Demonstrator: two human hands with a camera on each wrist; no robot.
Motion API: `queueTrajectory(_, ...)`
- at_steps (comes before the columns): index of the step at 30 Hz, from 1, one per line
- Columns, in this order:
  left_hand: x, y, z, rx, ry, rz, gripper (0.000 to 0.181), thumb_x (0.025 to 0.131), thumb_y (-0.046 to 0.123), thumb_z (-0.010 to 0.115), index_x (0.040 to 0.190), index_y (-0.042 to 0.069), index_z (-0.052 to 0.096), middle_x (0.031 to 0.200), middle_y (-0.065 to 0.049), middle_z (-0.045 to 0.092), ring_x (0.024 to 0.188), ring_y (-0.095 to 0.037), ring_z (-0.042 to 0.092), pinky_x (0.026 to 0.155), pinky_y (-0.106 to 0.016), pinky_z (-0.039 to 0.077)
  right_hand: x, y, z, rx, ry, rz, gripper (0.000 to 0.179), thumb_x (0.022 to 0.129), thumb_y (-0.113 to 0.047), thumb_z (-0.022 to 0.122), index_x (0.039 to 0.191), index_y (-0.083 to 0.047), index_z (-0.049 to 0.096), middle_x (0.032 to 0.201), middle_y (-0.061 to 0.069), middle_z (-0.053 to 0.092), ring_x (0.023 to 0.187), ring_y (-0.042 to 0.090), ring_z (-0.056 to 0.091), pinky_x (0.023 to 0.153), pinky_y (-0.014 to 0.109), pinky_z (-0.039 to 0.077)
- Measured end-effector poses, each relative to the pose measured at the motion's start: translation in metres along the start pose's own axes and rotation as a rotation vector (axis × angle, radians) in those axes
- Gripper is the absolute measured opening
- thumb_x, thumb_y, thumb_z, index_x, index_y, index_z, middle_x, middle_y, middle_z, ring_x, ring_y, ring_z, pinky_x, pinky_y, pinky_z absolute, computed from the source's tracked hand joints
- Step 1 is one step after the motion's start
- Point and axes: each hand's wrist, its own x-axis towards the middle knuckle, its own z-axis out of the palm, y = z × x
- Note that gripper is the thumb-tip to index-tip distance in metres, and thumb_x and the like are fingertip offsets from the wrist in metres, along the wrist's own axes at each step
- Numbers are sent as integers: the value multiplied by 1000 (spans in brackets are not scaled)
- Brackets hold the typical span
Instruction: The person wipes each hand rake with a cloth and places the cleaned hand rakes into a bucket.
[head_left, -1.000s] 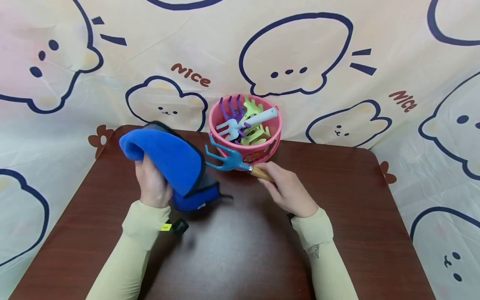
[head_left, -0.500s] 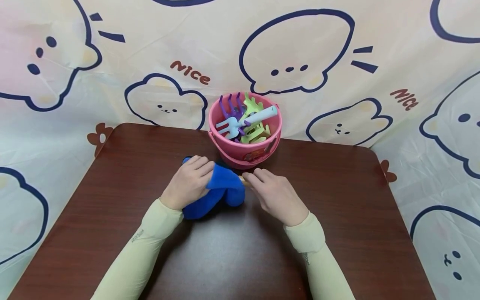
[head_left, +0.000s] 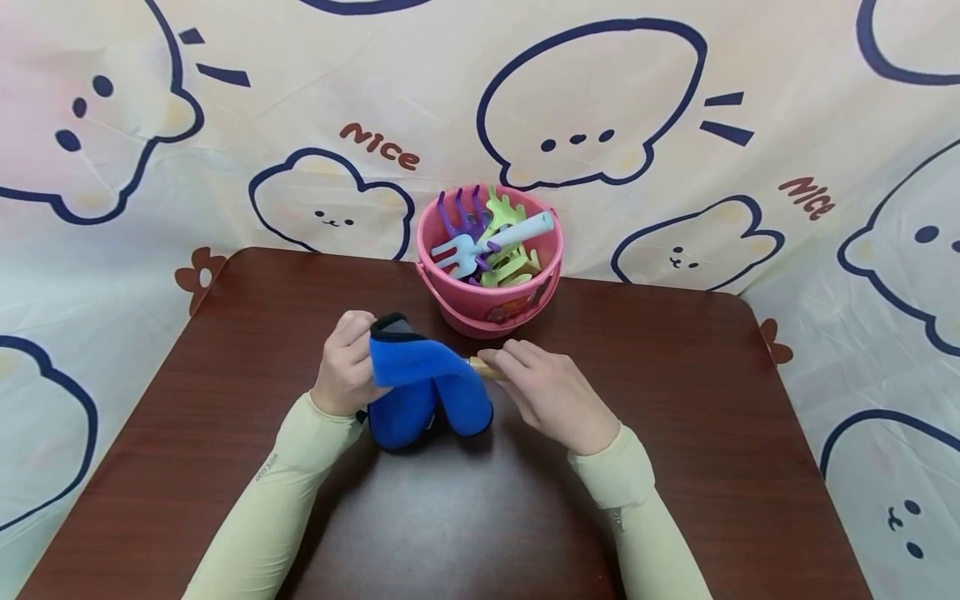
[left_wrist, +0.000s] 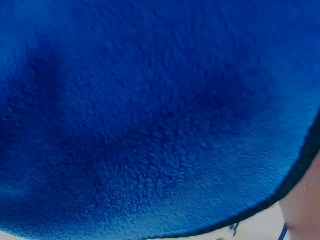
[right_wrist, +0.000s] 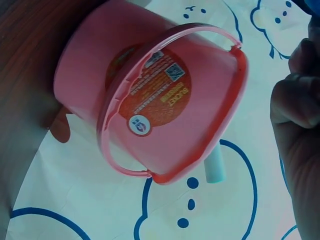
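My left hand (head_left: 343,367) holds a blue plush cloth (head_left: 411,364) with black edging and a grey reverse side. The cloth is folded over the head of a small hand rake, whose blue tines are hidden underneath. Out of the cloth's right side comes the rake's wooden handle (head_left: 483,367), gripped by my right hand (head_left: 555,396). One flap of cloth hangs down close over the table. Blue cloth (left_wrist: 160,120) fills nearly all of the left wrist view. My right hand (right_wrist: 297,102) shows dark at the right edge of its own wrist view.
Just beyond the cloth stands a pink bucket (head_left: 487,304) with its carrying handle lowered at the front. Inside it are a light blue fork (head_left: 517,235), a purple rake (head_left: 463,215) and light green pieces (head_left: 510,265). A patterned curtain (head_left: 577,92) backs the brown table (head_left: 675,375).
The rake's tines, bare beside the cloth a second ago, are now covered by it. My left hand moved right and down with the cloth, then shifted slightly back left.
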Motion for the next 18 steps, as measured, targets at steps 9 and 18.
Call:
queueTrajectory(9, -6, -2, 4, -114, 197, -361, 52, 102, 34, 64, 63, 1, 52, 58, -14, 48, 58, -28, 44, 66, -36, 40, -2, 0, -2, 55, -34, 32, 42, 91, -15, 80, 129, -15, 64, 114, 2, 71, 93, 12, 67, 82, 26, 60)
queueTrajectory(18, -1, -12, -13, -218, 478, -874, 48, 98, 41, 70, 64, 11, 54, 59, 17, 51, 58, 2, 46, 62, -17, 35, -2, 7, -10, 138, 0, 53, 44, 90, -15, 82, 129, -16, 62, 117, 0, 71, 99, 13, 69, 90, 30, 60)
